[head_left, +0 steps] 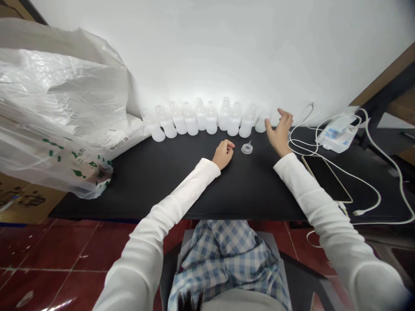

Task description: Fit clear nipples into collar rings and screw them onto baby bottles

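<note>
My left hand (223, 154) rests on the black table with its fingers loosely curled, and nothing shows in them. Just to its right lies a small translucent ring with a thin pointed tip (247, 148), touched by neither hand. My right hand (280, 133) is raised with thumb and fingers spread apart, holding nothing. Close to its thumb stands a whitish bottle (261, 123) at the right end of a curved row. Several similar white bottles with clear domed tops (211, 123) stand along the wall to the left.
Large white plastic bags (74, 95) bulge over the table's left end, beside a cardboard box (29, 198). On the right lie a phone (327, 179), looping white cables (366, 172) and a white-and-blue box-shaped item (339, 133). A white wall (207, 52) bounds the back.
</note>
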{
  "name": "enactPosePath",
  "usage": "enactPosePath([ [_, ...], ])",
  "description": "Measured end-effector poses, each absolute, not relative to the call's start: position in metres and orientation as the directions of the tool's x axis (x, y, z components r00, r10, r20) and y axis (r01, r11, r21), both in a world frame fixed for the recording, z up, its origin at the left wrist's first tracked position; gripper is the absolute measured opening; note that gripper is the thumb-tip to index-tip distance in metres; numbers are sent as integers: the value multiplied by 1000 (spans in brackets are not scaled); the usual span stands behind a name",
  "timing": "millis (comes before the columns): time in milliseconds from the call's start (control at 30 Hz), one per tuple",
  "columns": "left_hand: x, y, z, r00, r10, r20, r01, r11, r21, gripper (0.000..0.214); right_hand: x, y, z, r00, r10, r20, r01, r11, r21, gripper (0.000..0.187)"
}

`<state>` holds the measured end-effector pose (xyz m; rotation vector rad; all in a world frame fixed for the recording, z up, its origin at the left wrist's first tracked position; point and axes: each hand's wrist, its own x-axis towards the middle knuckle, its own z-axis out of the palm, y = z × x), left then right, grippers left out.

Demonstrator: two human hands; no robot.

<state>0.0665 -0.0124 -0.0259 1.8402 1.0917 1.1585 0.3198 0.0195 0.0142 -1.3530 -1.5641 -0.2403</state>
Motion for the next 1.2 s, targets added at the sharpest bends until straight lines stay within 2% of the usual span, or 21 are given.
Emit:
enactPosePath([
  [67,66,-12,-26,239,906,349,290,-410,865,23,328,40,29,116,584,804,834,381,-398,70],
  [133,66,-12,-26,230,904,361,286,-417,863,23,333,63,41,61,596,800,840,402,-364,66],
  [200,66,-11,-27,218,906,363,282,-414,865,24,335,85,49,51,654,755,847,373,-380,55],
  [300,67,-10,-28,189,919,345,279,-388,879,24,337,106,47,85,798,597,862,242,-446,39],
  [367,68,-9,-29,171,922,346,268,-382,884,25,338,107,40,73,822,565,866,229,-445,34],
  [500,69,-8,-32,141,906,400,258,-424,868,24,342,81,34,9,733,680,859,343,-381,36],
  [633,69,-9,-34,134,871,472,269,-491,829,25,335,43,57,86,597,798,872,343,-350,42],
  [700,67,-10,-33,138,840,524,266,-541,798,34,319,25,70,97,526,845,856,389,-341,44],
  [767,64,-11,-30,131,776,616,264,-627,733,57,293,8,77,96,504,859,822,447,-354,48],
  [833,61,-12,-25,133,686,715,286,-718,635,80,263,-9,77,103,512,853,783,486,-387,50],
  [900,56,-12,-20,159,619,769,337,-766,547,87,235,-24,71,124,545,829,739,507,-444,50],
  [967,50,-12,-17,189,601,777,378,-774,507,78,216,-33,63,88,601,794,688,540,-485,52],
  [1100,28,-7,-15,263,611,747,370,-779,507,53,223,-34,43,35,708,706,567,567,-597,58],
  [1167,10,-4,-14,315,640,701,375,-763,527,55,243,-29,32,13,735,678,560,556,-614,61],
  [1200,1,-2,-14,330,662,673,381,-746,547,57,254,-26,27,-62,749,660,587,562,-583,59],
])
